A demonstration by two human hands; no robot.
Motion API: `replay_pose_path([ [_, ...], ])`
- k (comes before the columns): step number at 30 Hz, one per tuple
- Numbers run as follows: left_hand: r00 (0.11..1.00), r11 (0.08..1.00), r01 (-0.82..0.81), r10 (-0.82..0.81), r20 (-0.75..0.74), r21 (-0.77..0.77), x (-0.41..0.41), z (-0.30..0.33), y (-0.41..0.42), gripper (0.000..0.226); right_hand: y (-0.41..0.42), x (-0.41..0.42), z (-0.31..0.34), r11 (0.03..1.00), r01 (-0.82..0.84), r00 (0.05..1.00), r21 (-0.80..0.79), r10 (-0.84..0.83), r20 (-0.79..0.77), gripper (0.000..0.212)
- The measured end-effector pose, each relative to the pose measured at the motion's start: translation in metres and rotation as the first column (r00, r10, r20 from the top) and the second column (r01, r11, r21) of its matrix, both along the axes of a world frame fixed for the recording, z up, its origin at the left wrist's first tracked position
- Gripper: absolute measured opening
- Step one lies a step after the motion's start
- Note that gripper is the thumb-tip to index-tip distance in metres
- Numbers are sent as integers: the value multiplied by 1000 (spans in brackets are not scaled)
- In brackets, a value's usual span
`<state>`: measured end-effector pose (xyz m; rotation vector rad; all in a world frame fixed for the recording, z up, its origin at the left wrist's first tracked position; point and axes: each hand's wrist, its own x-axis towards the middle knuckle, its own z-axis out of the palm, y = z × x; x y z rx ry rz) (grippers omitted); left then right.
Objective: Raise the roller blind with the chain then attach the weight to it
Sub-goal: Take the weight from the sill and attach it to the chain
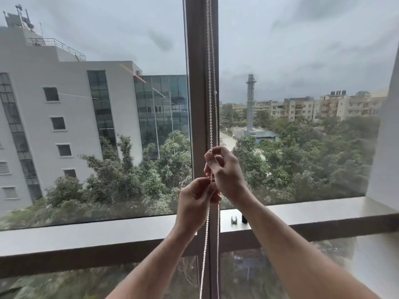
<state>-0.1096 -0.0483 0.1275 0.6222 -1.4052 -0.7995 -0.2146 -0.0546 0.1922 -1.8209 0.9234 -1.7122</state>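
Grey multi-storey building [71,117] seen through the left pane, trees below it. Left hand [195,203] raised before the brown window mullion [197,83], fingers curled and pinched on the white bead chain [210,93], just under the other hand. Chain hung in two strands along the mullion from the top of view, passed through both hands and continued down past the ledge [86,236] to the bottom edge. Right hand [224,171] set higher, fingers closed round the same chain at its upper pinch. Roller blind itself not in view. Two small objects stood on the ledge just right of the mullion, one clear [234,219], one dark [244,219]; identity not determinable. Apartment blocks [313,106] and a slim tower [250,100] noted through the right pane
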Motion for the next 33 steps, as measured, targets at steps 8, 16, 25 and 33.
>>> replay_pose_path([
  [8, 1000, 992, -11, 14, -17, 124, 1, -53, -4, 15, -13, -2, -68, 995, 0, 998, 96, -6, 56, 11],
  [16, 999, 988, -43, 46, -15, 150, -1, -81, -9, 13, -22, -18, -122, 993, 2, 995, 114, -14, 104, 20],
  [25, 997, 963, -3, 23, -73, 270, -1, -111, -2, 13, -79, -73, -205, 814, 331, 923, 478, -384, 14, 4],
  [33, 995, 973, -96, 85, 61, 211, -3, -136, 14, 37, -129, -113, -225, 654, 520, 843, 549, -498, -204, 53],
])
